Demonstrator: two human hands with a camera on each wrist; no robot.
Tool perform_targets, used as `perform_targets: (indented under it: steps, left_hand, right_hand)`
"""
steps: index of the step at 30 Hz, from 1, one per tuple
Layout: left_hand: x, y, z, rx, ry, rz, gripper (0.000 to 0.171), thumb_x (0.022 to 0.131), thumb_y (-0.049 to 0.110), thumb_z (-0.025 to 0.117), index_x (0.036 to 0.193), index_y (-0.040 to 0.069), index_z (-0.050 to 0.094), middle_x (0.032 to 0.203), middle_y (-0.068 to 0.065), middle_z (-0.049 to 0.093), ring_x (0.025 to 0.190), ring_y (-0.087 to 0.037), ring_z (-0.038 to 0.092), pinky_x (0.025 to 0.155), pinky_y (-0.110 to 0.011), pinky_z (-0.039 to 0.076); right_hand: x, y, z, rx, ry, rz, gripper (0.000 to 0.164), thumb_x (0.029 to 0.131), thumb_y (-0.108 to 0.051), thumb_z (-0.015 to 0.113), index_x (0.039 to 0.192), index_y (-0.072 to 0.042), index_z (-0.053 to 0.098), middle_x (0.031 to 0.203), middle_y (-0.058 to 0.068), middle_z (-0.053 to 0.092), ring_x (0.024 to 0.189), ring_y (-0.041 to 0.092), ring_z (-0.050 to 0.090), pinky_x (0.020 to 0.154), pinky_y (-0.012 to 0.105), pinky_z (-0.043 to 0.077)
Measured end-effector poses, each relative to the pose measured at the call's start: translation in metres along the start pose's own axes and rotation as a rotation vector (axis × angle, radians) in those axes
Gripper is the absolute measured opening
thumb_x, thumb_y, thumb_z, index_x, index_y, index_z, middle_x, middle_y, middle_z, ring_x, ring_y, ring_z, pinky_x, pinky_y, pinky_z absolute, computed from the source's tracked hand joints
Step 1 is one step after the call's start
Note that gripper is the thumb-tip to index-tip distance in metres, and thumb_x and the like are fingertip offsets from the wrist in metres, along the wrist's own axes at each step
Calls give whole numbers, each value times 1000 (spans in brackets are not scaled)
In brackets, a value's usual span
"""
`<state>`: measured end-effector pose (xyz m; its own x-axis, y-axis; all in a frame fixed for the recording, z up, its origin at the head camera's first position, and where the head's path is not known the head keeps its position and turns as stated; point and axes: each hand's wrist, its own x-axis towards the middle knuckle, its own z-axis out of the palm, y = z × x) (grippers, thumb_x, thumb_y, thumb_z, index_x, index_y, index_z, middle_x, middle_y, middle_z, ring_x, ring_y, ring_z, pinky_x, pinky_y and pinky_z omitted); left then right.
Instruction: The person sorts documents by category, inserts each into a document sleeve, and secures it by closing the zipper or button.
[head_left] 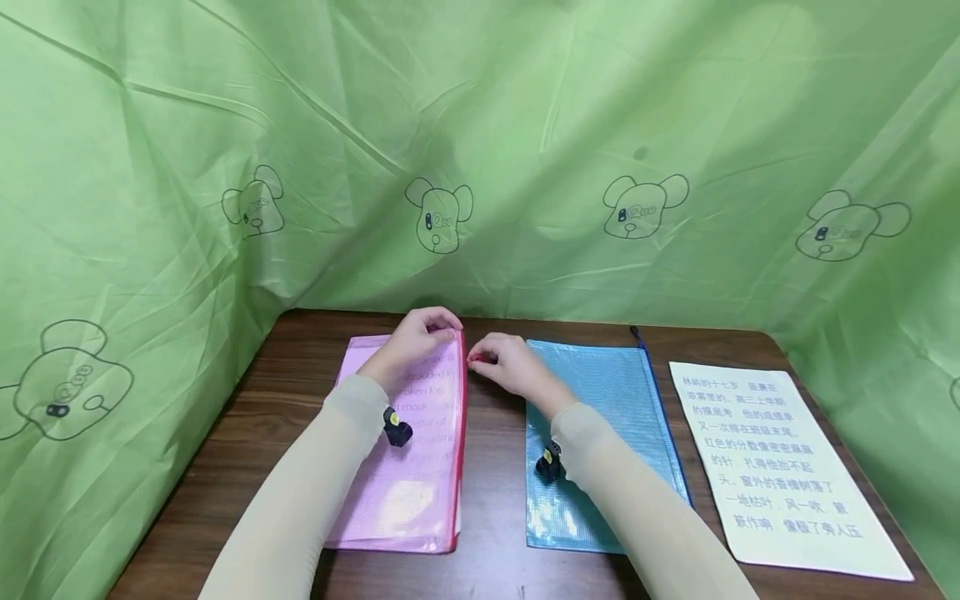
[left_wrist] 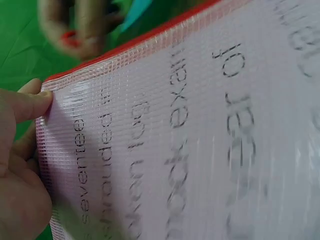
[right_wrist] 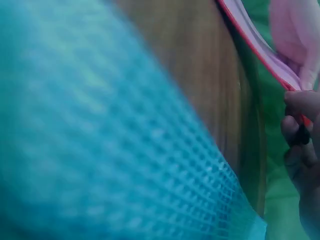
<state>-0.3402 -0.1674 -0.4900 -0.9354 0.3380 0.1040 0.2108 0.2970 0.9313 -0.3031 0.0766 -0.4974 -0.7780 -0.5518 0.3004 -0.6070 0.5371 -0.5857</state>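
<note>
A pink mesh zipper pouch (head_left: pixel 397 467) with red zipper edging lies on the table, and printed text shows through it. My left hand (head_left: pixel 422 337) pinches its far right corner; in the left wrist view the thumb (left_wrist: pixel 30 105) lies over the mesh. Just right of that corner, my right hand (head_left: pixel 510 364) pinches a small red zipper pull (head_left: pixel 482 358), mostly covered by the fingers. The right wrist view shows both hands close together at the red-edged end. Beneath my right forearm lies a blue mesh zipper pouch (head_left: pixel 600 392).
A white sheet (head_left: pixel 765 467) printed with Chinese text lies at the right of the brown wooden table (head_left: pixel 217 500). Green cloth (head_left: pixel 525 108) with bear-face drawings hangs behind and at both sides. A dark blue zipper cord (head_left: pixel 637 335) sticks out at the blue pouch's far corner.
</note>
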Motion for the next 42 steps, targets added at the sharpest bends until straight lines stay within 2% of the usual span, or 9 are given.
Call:
perform_targets:
  steps: [4,7,13,17,21,26,31,36,42]
  left_hand:
    - [1,-4,-17,-64,114,-44,20,100,1,71,118,3,78,104,-11,74,94,-23,64,87,-34,50]
    - [0,-5,-30,-33,188,-43,18,100,2,72,117,4,80,103,-12,74,90,-21,63,81,-31,50]
    - [-3,-6,-48,-27,267,-50,18,100,5,75,117,5,81,105,-13,75,88,-17,62,78,-27,50]
    - [-6,-5,-54,-32,283,-69,20,102,7,75,120,4,81,107,-11,76,91,-14,62,80,-24,50]
    - [-9,-2,-55,-33,277,-80,22,102,7,74,123,4,80,110,-12,75,94,-13,61,80,-23,50]
    - [-10,-2,-55,-59,274,-87,25,103,5,74,127,3,79,112,-12,75,94,-12,61,80,-22,50]
    - [-11,-5,-55,-59,282,-93,25,102,4,72,126,4,80,110,-12,74,92,-14,60,77,-22,49]
    - [-9,-6,-52,-35,297,-101,23,102,2,71,124,4,80,111,-14,74,93,-16,60,77,-22,50]
    - [-9,-5,-53,-52,323,-111,23,102,1,71,123,3,80,109,-13,74,90,-13,60,75,-21,50]
  right_hand:
    - [-12,-17,2,-18,-130,-40,5,101,-15,80,105,-13,83,102,-4,76,94,10,69,87,30,59]
    - [-24,-31,1,-16,-214,-53,5,101,-17,80,104,-14,82,98,-7,73,88,8,65,82,27,58]
    - [-49,-50,-6,60,-316,-86,2,100,-16,81,98,-16,80,93,-11,68,80,3,58,73,23,53]
    - [-61,-55,-10,104,-343,-117,5,98,-14,81,97,-18,79,93,-11,68,79,1,58,71,22,54]
    - [-69,-55,-12,101,-349,-113,3,99,-16,81,99,-18,80,94,-13,68,78,-1,58,69,20,53]
    - [-73,-54,-13,95,-324,-93,4,101,-20,80,100,-16,80,94,-12,67,77,-1,58,68,21,54]
    - [-74,-54,-14,93,-313,-91,6,99,-15,81,100,-20,78,94,-12,66,76,0,56,67,21,52]
    - [-76,-53,-17,120,-330,-139,6,100,-13,79,102,-18,80,96,-11,68,78,0,58,69,21,54]
    - [-82,-54,-23,117,-353,-196,7,101,-13,77,106,-14,81,98,-9,70,82,-1,60,74,20,55]
